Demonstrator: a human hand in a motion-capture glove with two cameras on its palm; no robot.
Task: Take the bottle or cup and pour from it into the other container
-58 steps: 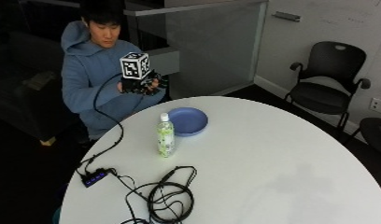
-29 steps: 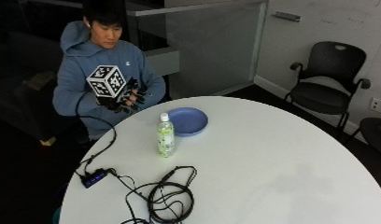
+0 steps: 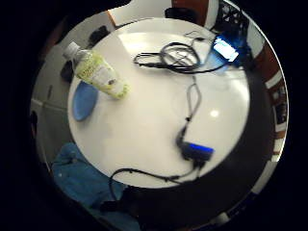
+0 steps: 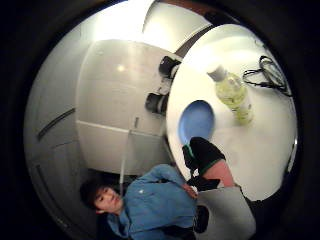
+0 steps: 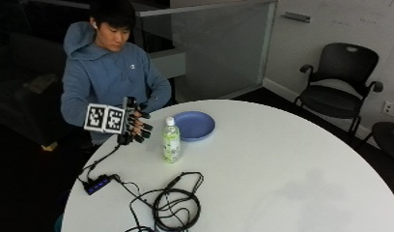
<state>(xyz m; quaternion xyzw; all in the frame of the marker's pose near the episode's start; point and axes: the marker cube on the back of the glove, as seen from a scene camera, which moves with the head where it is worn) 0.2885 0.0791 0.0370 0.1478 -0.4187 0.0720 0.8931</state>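
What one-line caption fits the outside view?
Gloved right hand open beside an upright bottle, blue bowl just behind.

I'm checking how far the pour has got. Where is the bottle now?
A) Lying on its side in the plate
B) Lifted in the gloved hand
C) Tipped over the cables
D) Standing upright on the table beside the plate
D: the bottle stands capped and upright on the table next to the blue plate; the gloved right hand is beside it, not gripping it.

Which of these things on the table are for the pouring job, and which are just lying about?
For the job: bottle, blue bowl, gloved right hand.
Lying about: coiled cables, small hub, office chair.
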